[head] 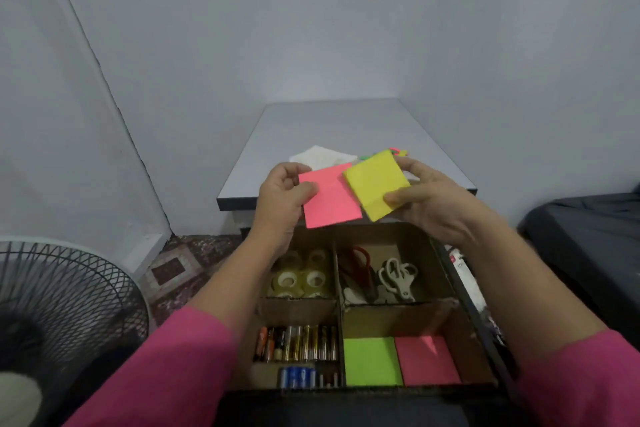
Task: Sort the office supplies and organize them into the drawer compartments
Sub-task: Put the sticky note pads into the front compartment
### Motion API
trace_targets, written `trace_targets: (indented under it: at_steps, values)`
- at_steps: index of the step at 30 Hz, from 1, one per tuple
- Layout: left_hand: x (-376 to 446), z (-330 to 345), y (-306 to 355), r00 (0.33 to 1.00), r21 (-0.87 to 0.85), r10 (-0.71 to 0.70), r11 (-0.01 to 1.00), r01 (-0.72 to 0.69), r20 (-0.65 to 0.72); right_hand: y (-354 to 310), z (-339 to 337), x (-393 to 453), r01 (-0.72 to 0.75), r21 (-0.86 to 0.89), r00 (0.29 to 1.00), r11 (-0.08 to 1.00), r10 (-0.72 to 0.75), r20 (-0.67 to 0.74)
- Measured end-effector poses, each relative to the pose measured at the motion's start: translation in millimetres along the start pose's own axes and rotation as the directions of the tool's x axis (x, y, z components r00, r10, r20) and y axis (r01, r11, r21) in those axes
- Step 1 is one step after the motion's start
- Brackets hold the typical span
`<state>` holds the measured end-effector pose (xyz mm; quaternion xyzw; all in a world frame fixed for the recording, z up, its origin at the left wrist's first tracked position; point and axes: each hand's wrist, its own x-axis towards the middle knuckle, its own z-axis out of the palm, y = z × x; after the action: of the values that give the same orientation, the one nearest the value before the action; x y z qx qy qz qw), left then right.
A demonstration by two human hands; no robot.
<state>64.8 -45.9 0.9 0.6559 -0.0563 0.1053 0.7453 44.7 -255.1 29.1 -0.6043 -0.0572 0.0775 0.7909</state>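
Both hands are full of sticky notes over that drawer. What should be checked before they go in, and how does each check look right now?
1. Left hand grips pink pad: ok.
2. Right hand grips yellow pad: ok.
3. Note compartment has free room behind green pad and pink pad in the drawer: ok.
4. Path down unobstructed: ok.
5. More notes left on table: cannot tell.

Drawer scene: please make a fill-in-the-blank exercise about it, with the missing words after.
1. The left hand holds a ____ pad.
2. The right hand holds a ____ pad.
3. The tape rolls lie in the compartment behind the ____.
4. In the drawer, a pink pad lies right of a ____ one.

Missing words: pink; yellow; batteries; green
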Motion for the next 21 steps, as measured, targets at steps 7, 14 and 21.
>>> trace_targets:
  at_steps: [7,14,21]
  values:
    - [-80,3,-24,0.969,0.294,-0.163,0.950,0.104,0.185,24,-40,-60,-0.163,-0.314,0.986,0.935,0.147,-0.075]
    - [-108,11,-32,0.889,0.627,-0.215,0.773,-0.098,0.405,39,-60,-80,-0.244,-0.560,0.966,0.791,0.251,-0.066]
    - [-113,13,-41,0.716,0.716,-0.153,0.343,-0.608,0.682,62,-39,-74,-0.126,-0.965,0.895,0.231,0.445,-0.010]
